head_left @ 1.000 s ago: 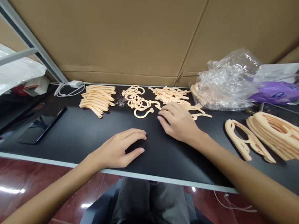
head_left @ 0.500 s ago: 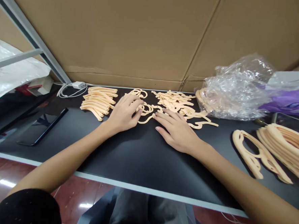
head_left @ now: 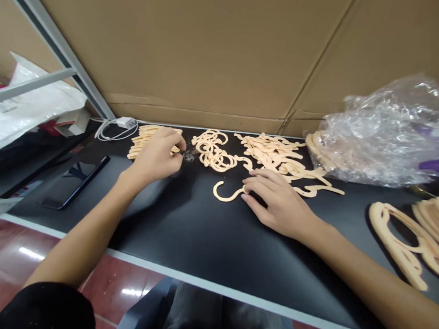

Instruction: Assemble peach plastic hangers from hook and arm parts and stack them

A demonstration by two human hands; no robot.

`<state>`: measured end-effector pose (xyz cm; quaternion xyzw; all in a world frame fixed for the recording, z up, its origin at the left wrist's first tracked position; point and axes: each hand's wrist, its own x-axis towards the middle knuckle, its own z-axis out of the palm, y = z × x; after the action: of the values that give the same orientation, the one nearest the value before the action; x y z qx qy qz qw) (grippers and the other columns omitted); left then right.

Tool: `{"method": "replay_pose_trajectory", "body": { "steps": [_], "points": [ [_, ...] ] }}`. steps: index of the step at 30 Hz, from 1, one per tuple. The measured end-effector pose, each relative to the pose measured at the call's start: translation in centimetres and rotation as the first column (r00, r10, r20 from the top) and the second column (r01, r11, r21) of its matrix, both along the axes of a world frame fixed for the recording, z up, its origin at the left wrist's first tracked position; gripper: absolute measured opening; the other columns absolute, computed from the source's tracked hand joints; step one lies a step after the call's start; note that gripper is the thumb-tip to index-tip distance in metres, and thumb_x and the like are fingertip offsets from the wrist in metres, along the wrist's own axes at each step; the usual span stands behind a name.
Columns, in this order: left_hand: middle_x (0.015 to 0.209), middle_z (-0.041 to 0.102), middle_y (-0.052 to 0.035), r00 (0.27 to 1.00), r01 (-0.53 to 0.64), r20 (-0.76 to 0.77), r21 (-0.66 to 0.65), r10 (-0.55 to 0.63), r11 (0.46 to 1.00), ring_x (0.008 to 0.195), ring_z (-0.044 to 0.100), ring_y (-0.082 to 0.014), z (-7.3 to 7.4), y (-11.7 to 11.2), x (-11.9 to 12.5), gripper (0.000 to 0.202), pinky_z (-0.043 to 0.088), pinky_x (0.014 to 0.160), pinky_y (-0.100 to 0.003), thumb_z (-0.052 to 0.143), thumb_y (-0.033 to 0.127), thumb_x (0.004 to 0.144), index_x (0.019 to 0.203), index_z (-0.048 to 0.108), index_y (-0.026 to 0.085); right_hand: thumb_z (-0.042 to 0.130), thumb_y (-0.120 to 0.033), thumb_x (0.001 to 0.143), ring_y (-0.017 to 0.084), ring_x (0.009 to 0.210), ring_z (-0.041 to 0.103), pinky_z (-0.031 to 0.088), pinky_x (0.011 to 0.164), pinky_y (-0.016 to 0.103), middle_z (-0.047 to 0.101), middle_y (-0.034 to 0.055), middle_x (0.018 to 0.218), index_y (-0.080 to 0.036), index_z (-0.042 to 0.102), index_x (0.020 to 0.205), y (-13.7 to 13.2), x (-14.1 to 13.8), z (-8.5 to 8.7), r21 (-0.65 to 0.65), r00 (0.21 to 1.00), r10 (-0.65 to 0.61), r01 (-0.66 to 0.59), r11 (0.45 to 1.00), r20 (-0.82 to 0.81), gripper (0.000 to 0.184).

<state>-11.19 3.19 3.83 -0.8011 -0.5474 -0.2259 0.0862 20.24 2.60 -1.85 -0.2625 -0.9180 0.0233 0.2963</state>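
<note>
My left hand (head_left: 156, 153) is over the stack of slim curved beige strips (head_left: 142, 139) at the back left, covering much of it. Its fingers bend down, and a gap with beige strip ends shows between thumb and forefinger. In my right hand (head_left: 277, 200), the fingertips and thumb pinch the straight end of a beige hanger hook (head_left: 223, 198), its curve pointing left, low over the table. Behind it lies a heap of similar hooks (head_left: 215, 152). A pile of wavy beige hanger pieces (head_left: 272, 153) spreads just beyond my right hand.
A phone (head_left: 75, 183) lies on the left of the black table (head_left: 185, 232), near a white charger and cable (head_left: 125, 123). At right are a clear plastic bag (head_left: 384, 140) and beige hangers (head_left: 397, 240), some stacked. A cardboard wall (head_left: 211, 55) closes off the back.
My left hand has moved left from the hook heap to the strip stack. My right hand has drawn one hook out of the heap toward me. The view has shifted slightly.
</note>
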Motion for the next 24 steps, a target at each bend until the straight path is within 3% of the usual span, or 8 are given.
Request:
{"method": "replay_pose_trajectory", "body": {
  "steps": [4,8,10,15,19,22,24],
  "points": [
    [0.094,0.065,-0.0070,0.999,-0.050,0.010,0.028,0.049,0.998,0.099,0.061,-0.0247,-1.0,-4.4,-1.8,0.013,0.052,0.093,-0.042,0.052,0.013,0.077,0.083,0.062,0.019,0.056,-0.019,0.095,0.030,0.113,0.062,0.053,0.097,0.050,0.075,0.0098,0.099,-0.021,0.066,0.094,0.1,0.0,-0.1,-0.006,1.000,0.015,-0.015,1.000,-0.023,0.010],
    [0.137,0.057,-0.0159,0.987,-0.148,-0.065,0.009,0.148,0.989,0.130,0.052,-0.0339,-3.7,-9.6,-3.6,0.036,0.045,0.111,-0.055,0.051,0.023,0.092,0.126,0.059,0.017,0.054,-0.019,0.096,0.030,0.111,0.062,0.054,0.095,0.049,0.074,0.0099,0.097,-0.021,0.065,0.094,0.2,-0.1,-0.2,0.009,1.000,0.014,-0.014,1.000,-0.017,0.012],
    [0.136,0.059,-0.0161,0.985,-0.163,-0.066,-0.045,0.159,0.986,0.136,0.049,-0.0360,-4.5,-10.9,-4.3,0.037,0.043,0.114,-0.059,0.046,0.029,0.098,0.130,0.059,0.017,0.053,-0.019,0.096,0.030,0.110,0.062,0.054,0.094,0.048,0.074,0.0106,0.096,-0.020,0.065,0.093,0.1,-0.2,-0.1,0.015,1.000,0.017,-0.017,1.000,-0.016,0.013],
    [0.145,0.054,-0.0153,0.979,-0.192,-0.070,-0.037,0.189,0.981,0.137,0.050,-0.0348,-4.5,-10.8,-4.5,0.039,0.041,0.116,-0.058,0.047,0.036,0.100,0.134,0.058,0.020,0.052,-0.019,0.096,0.030,0.108,0.062,0.054,0.092,0.047,0.073,0.0107,0.093,-0.020,0.067,0.091,0.1,-0.2,0.1,-0.008,1.000,0.009,-0.009,1.000,-0.026,0.015],
    [0.153,0.049,-0.0144,0.977,-0.198,-0.113,-0.155,0.182,0.968,0.147,0.038,-0.0374,-4.3,-10.5,-4.3,0.049,0.033,0.118,-0.067,0.039,0.041,0.103,0.147,0.045,0.021,0.052,-0.019,0.095,0.030,0.107,0.062,0.054,0.091,0.048,0.073,0.0117,0.092,-0.020,0.068,0.091,0.0,-0.2,0.1,-0.015,0.999,0.016,-0.017,1.000,-0.040,0.017],
    [0.146,0.055,-0.0140,0.985,-0.157,-0.105,-0.167,0.140,0.973,0.144,0.040,-0.0382,-4.3,-11.5,-3.0,0.044,0.031,0.117,-0.070,0.039,0.038,0.103,0.142,0.052,0.022,0.051,-0.019,0.096,0.029,0.107,0.062,0.054,0.092,0.048,0.073,0.0113,0.092,-0.020,0.068,0.090,0.1,-0.2,0.1,-0.010,0.999,0.017,-0.018,1.000,-0.047,0.017],
    [0.142,0.055,-0.0155,0.996,-0.064,-0.071,-0.161,0.053,0.985,0.137,0.048,-0.0353,-4.1,-12.4,-1.2,0.043,0.036,0.116,-0.064,0.042,0.034,0.102,0.141,0.054,0.021,0.051,-0.018,0.096,0.029,0.105,0.062,0.054,0.092,0.046,0.073,0.0109,0.092,-0.019,0.067,0.089,0.1,-0.3,0.1,0.006,0.998,0.026,-0.026,1.000,-0.049,0.017]
  ]
}}
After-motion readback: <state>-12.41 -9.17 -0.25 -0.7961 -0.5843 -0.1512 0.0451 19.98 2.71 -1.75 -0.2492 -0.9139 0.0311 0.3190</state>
